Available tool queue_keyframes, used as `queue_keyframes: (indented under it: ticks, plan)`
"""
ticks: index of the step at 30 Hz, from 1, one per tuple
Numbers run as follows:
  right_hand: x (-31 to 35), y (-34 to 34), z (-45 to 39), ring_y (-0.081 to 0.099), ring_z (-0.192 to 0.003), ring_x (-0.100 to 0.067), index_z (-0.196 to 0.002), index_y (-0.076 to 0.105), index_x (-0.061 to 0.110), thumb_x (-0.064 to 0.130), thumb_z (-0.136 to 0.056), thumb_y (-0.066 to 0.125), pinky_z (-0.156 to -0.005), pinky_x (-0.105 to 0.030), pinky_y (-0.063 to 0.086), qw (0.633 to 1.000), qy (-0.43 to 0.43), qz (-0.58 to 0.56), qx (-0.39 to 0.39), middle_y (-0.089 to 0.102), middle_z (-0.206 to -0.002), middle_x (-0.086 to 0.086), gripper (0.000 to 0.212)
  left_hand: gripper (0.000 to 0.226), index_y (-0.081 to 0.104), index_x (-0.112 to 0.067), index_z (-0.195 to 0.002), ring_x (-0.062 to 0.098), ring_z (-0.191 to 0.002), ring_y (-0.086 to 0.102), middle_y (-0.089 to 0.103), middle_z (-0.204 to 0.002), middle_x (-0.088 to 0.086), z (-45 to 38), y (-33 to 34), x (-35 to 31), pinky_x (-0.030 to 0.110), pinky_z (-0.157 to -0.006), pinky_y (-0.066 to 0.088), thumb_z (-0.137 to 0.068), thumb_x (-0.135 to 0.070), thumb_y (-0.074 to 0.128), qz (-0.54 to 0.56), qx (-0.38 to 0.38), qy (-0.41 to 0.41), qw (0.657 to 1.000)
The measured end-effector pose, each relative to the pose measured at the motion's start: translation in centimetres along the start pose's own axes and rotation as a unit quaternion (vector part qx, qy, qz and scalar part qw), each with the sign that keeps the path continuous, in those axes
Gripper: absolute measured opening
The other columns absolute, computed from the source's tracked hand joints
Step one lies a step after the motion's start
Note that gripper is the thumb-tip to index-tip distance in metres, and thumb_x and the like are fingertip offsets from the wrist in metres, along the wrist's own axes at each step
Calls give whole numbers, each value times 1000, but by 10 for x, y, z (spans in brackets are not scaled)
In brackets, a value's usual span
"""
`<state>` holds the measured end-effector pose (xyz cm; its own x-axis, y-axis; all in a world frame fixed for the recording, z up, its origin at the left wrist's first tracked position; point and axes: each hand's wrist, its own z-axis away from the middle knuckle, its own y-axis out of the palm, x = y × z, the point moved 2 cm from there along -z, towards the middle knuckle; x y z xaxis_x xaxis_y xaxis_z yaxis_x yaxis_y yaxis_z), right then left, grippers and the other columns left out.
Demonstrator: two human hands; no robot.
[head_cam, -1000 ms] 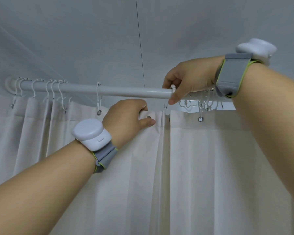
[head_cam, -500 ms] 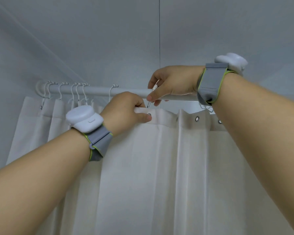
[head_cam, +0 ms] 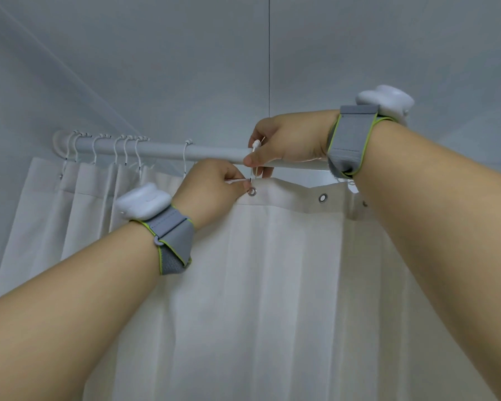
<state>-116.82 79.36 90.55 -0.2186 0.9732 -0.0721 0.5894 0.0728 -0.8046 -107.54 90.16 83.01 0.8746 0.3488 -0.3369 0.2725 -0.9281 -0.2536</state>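
Observation:
A white shower curtain (head_cam: 272, 285) hangs from a white rod (head_cam: 168, 150) under the ceiling. My left hand (head_cam: 211, 191) pinches the curtain's top hem just left of a metal eyelet (head_cam: 252, 191). My right hand (head_cam: 289, 143) is up at the rod and pinches a white curtain hook (head_cam: 255, 166), whose lower end hangs just above that eyelet. Whether the hook's tip is through the eyelet I cannot tell. Another free eyelet (head_cam: 323, 197) lies further right along the hem.
Several hooks (head_cam: 128, 151) on the rod's left part carry the gathered curtain. One more hook (head_cam: 187, 153) hangs closer to my hands. The rod meets the wall (head_cam: 41, 82) at a round mount (head_cam: 59, 140). More hooks sit behind my right wrist (head_cam: 350, 140).
My right hand has slid a hook leftward along the rod to above the eyelet. My left hand still pinches the hem and has lifted it nearer the hook. The view shifted right.

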Motion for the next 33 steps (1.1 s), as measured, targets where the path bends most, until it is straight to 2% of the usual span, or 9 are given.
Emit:
queue_keyframes:
  ticks: [3, 5, 9, 13, 18, 22, 26, 29, 33]
  plan:
    - [1, -3, -2, 63, -101, -16, -113, 61, 13, 40, -88, 63, -90, -27, 42, 999, 4, 45, -6, 74, -97, 2, 37, 16, 75, -14, -85, 8, -59, 48, 58, -64, -8, 0, 1, 0, 23, -57, 34, -87, -25, 63, 43, -18, -22, 999]
    - [1, -4, -3, 60, -105, -18, -114, 62, 13, 41, -87, 62, -94, -30, 41, 998, 2, 60, -10, 71, -102, 3, 39, 17, 75, -13, -85, 8, -57, 45, 54, -61, -7, 1, 2, -3, 23, -55, 32, -88, -24, 62, 60, -25, -32, 997]
    - [1, -5, -5, 51, -100, -16, -120, 57, 15, 45, -87, 62, -88, -28, 37, 997, 4, 77, -17, 56, -106, 4, 45, 18, 73, -17, -74, 13, -63, 43, 52, -66, 0, 4, 3, -10, 23, -56, 30, -88, -21, 62, 107, -18, -54, 993]
    - [0, -6, -5, 49, -99, -15, -123, 56, 14, 46, -88, 60, -85, -25, 34, 996, 0, 87, -14, 54, -106, 6, 48, 16, 73, -14, -72, 15, -66, 43, 52, -67, 1, 3, 3, -11, 24, -57, 30, -85, -19, 65, 150, -16, -82, 985]
    - [1, -7, -7, 56, -102, -23, -116, 61, 5, 48, -87, 59, -84, -32, 39, 995, 6, 101, -14, 63, -117, -10, 52, 18, 74, -17, -69, 11, -56, 45, 55, -54, -6, 8, 8, -9, 23, -55, 32, -84, -19, 64, 132, -103, -43, 985]
    - [1, -9, -6, 55, -112, -24, -119, 58, 7, 46, -87, 61, -87, -30, 39, 996, 3, 91, -13, 60, -121, -8, 51, 17, 73, -18, -68, 6, -53, 43, 55, -54, -6, 7, 13, -14, 22, -53, 32, -83, -16, 65, 135, -131, -36, 981]
    - [1, -10, -5, 55, -113, -25, -119, 57, 7, 47, -88, 59, -91, -33, 40, 994, 0, 105, -10, 60, -121, -8, 51, 20, 71, -21, -63, 5, -50, 41, 52, -48, -7, 5, 12, -12, 22, -50, 30, -81, -18, 66, 118, -131, -42, 983]
    - [1, -9, -4, 55, -105, -23, -119, 58, 8, 47, -88, 58, -86, -32, 39, 995, -1, 96, -15, 60, -115, -5, 50, 21, 65, -19, -53, 13, -50, 40, 44, -38, -9, 6, 10, -13, 23, -53, 28, -73, -24, 69, 86, -129, -70, 985]
    - [-3, -7, -4, 64, -98, -23, -115, 58, 7, 47, -89, 57, -88, -31, 46, 999, 7, 42, -17, 69, -106, -4, 48, 23, 62, -17, -54, 20, -65, 45, 54, -57, -3, -1, 8, -11, 25, -65, 36, -75, -22, 70, 47, -65, -120, 990]
